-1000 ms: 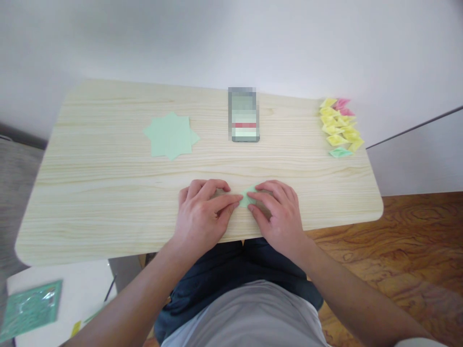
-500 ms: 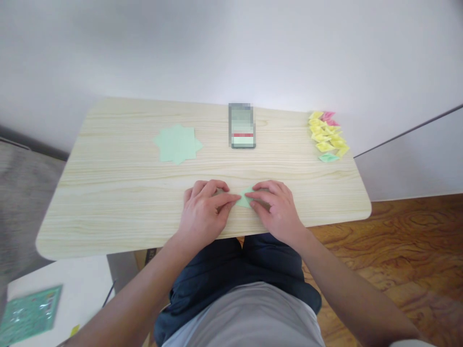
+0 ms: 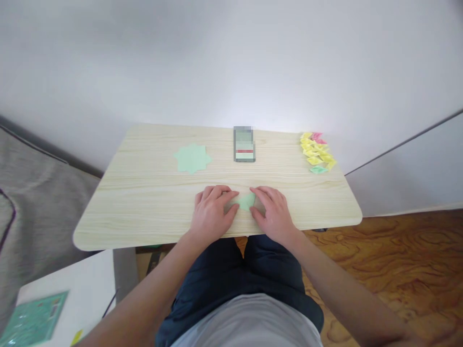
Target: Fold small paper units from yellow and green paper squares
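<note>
A small folded piece of light green paper (image 3: pixel 246 201) lies on the table near its front edge, between my two hands. My left hand (image 3: pixel 212 212) is at its left, thumb and index finger spread apart around the paper's left tip. My right hand (image 3: pixel 274 212) is at its right side, index fingertip at the upper corner and thumb at the lower one, holding the paper by its edges. The other fingers of both hands are curled toward the tabletop.
On the wooden table (image 3: pixel 144 202) are a stack of green paper sheets (image 3: pixel 192 158), a phone with a blurred screen (image 3: pixel 244 144), and several folded yellow, pink and green paper pieces (image 3: pixel 315 152). A green packet (image 3: pixel 38 318) lies on a white surface at lower left.
My view has tilted up, so the table sits lower and looks smaller. My fingertips have moved apart from the paper's middle, and more of the green paper shows.
</note>
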Demonstrator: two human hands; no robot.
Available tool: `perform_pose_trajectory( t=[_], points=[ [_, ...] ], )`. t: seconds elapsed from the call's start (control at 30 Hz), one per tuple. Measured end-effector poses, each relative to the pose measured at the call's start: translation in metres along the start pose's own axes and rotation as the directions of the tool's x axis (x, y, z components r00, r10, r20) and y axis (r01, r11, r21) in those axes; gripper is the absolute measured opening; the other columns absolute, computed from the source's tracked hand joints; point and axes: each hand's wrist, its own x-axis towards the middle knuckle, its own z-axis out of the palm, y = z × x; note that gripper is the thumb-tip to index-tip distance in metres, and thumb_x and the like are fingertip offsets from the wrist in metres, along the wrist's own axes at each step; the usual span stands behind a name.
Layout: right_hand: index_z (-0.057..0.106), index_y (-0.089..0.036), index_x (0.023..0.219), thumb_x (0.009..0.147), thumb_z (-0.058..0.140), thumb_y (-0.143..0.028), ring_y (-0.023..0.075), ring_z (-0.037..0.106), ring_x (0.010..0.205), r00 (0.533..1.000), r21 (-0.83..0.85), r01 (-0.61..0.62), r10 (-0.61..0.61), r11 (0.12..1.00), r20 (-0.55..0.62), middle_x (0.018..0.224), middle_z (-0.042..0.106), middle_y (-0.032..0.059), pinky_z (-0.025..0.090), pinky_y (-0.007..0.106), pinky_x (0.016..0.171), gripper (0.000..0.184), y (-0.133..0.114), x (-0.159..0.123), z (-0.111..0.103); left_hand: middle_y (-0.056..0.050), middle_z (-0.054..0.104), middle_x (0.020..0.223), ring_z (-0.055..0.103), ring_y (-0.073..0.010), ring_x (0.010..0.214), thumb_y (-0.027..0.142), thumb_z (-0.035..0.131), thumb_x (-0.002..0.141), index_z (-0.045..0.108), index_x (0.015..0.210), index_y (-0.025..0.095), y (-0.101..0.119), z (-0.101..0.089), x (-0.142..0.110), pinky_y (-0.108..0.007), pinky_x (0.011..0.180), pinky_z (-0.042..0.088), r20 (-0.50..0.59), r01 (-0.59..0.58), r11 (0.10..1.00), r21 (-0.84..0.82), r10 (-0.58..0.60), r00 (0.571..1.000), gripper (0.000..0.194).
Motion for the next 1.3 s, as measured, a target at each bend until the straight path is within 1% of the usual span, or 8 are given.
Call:
perform_pose_trajectory(
  t=[0.13, 0.4, 0.67, 0.83, 0.97, 1.1, 1.2, 1.3],
  points=[
    [0.051, -0.022, 0.146, 0.089, 0.065, -0.026, 0.0305, 0.047, 0.132, 0.995, -0.009, 0.056, -0.055, 0.998, 0.079, 0.145, 0.056, 0.0103, 0.037, 0.046, 0.11, 0.059, 0.003, 0.012, -0.007, -0.004, 0.067, 0.126, 0.055, -0.0295, 0.121, 0.033, 0.066, 0.09, 0.072, 0.118, 0.033, 0.003, -0.001, 0.001, -0.05, 0.104, 0.037, 0.013, -0.038, 0.999, -0.005, 0.039, 0.999, 0.028],
    [0.061, -0.024, 0.126, 0.077, 0.07, -0.02, 0.028, 0.053, 0.116, 0.945, 0.031, 0.126, -0.129, 0.992, 0.3, 0.117, 0.068, 0.0068, 0.04, 0.043, 0.1, 0.05, 0.01, 0.05, -0.023, -0.001, 0.07, 0.119, 0.055, -0.0292, 0.118, 0.025, 0.068, 0.082, 0.07, 0.105, 0.031, 0.006, 0.001, 0.013, -0.048, 0.101, 0.037, 0.067, 0.0, 0.996, -0.091, 0.006, 0.998, 0.023],
    [0.068, -0.023, 0.094, 0.074, 0.073, -0.022, 0.0239, 0.059, 0.098, 0.928, 0.102, 0.136, -0.163, 0.985, 0.336, 0.097, 0.069, 0.0033, 0.042, 0.037, 0.087, 0.02, 0.014, 0.062, -0.023, 0.001, 0.073, 0.103, 0.058, -0.0272, 0.107, 0.02, 0.066, 0.079, 0.069, 0.102, 0.029, 0.007, 0.004, 0.019, -0.047, 0.097, 0.037, 0.127, 0.052, 0.981, -0.186, -0.029, 0.991, 0.024],
    [0.065, -0.021, 0.093, 0.074, 0.07, -0.014, 0.018, 0.061, 0.084, 0.937, 0.277, 0.042, -0.134, 0.96, 0.322, 0.088, 0.07, 0.0003, 0.044, 0.031, 0.076, 0.021, 0.018, 0.058, -0.02, 0.0, 0.071, 0.093, 0.061, -0.0241, 0.099, 0.017, 0.067, 0.078, 0.069, 0.102, 0.027, 0.006, 0.009, 0.023, -0.043, 0.093, 0.041, 0.115, 0.063, 0.952, -0.299, -0.029, 0.993, 0.026],
    [0.065, -0.02, 0.093, 0.077, 0.069, -0.013, 0.0142, 0.063, 0.076, 0.941, 0.512, -0.116, -0.071, 0.851, 0.331, 0.084, 0.068, -0.0013, 0.048, 0.028, 0.071, 0.018, 0.023, 0.061, -0.019, -0.001, 0.068, 0.095, 0.062, -0.0187, 0.092, 0.018, 0.064, 0.082, 0.067, 0.102, 0.023, 0.002, 0.008, 0.031, -0.034, 0.086, 0.047, 0.106, 0.1, 0.865, -0.492, -0.054, 0.993, 0.02],
    [0.064, -0.019, 0.091, 0.076, 0.078, -0.024, 0.0124, 0.061, 0.07, 0.937, 0.719, -0.27, 0.002, 0.641, 0.351, 0.076, 0.064, -0.0034, 0.048, 0.026, 0.065, 0.021, 0.029, 0.075, -0.018, 0.001, 0.066, 0.088, 0.06, -0.0152, 0.079, 0.025, 0.069, 0.083, 0.065, 0.103, 0.022, -0.005, 0.001, 0.049, -0.03, 0.077, 0.048, 0.135, 0.162, 0.789, -0.593, -0.101, 0.986, 0.02],
    [0.063, -0.019, 0.092, 0.073, 0.083, -0.027, 0.0119, 0.063, 0.068, 0.928, 0.806, -0.334, 0.024, 0.489, 0.371, 0.076, 0.066, -0.0036, 0.051, 0.026, 0.065, 0.029, 0.033, 0.091, -0.02, 0.002, 0.065, 0.081, 0.061, -0.0137, 0.071, 0.027, 0.072, 0.083, 0.062, 0.103, 0.02, -0.009, -0.004, 0.069, -0.028, 0.069, 0.049, 0.189, 0.194, 0.65, -0.735, -0.078, 0.979, 0.023],
    [0.063, -0.02, 0.098, 0.073, 0.084, -0.028, 0.014, 0.068, 0.07, 0.939, 0.849, -0.315, 0.011, 0.425, 0.343, 0.08, 0.071, -0.0015, 0.054, 0.029, 0.067, 0.033, 0.035, 0.106, -0.022, 0.002, 0.063, 0.076, 0.063, -0.0128, 0.066, 0.029, 0.075, 0.082, 0.06, 0.099, 0.019, -0.012, -0.008, 0.088, -0.027, 0.064, 0.052, 0.175, 0.208, 0.491, -0.846, -0.113, 0.978, 0.026]
  ],
)
